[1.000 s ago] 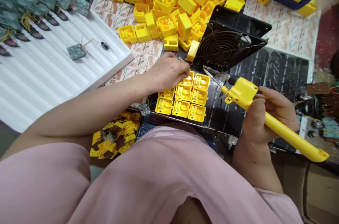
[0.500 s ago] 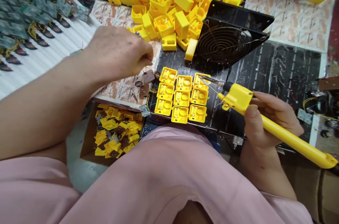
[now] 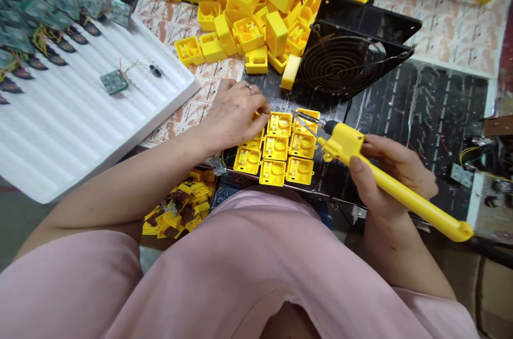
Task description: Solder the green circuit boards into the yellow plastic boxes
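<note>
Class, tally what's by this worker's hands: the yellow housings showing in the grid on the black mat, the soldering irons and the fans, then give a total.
Yellow housings in the grid: 8 showing, any more hidden by the left hand
Soldering iron: 1
Black wire-guarded fan: 1
Total: 10

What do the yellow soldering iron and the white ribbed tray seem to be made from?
The soldering iron has a glossy yellow handle, probably moulded plastic, and a shiny metal tip. The ribbed tray looks like matte white polystyrene foam, judging by its thick, soft-looking edge.
</note>
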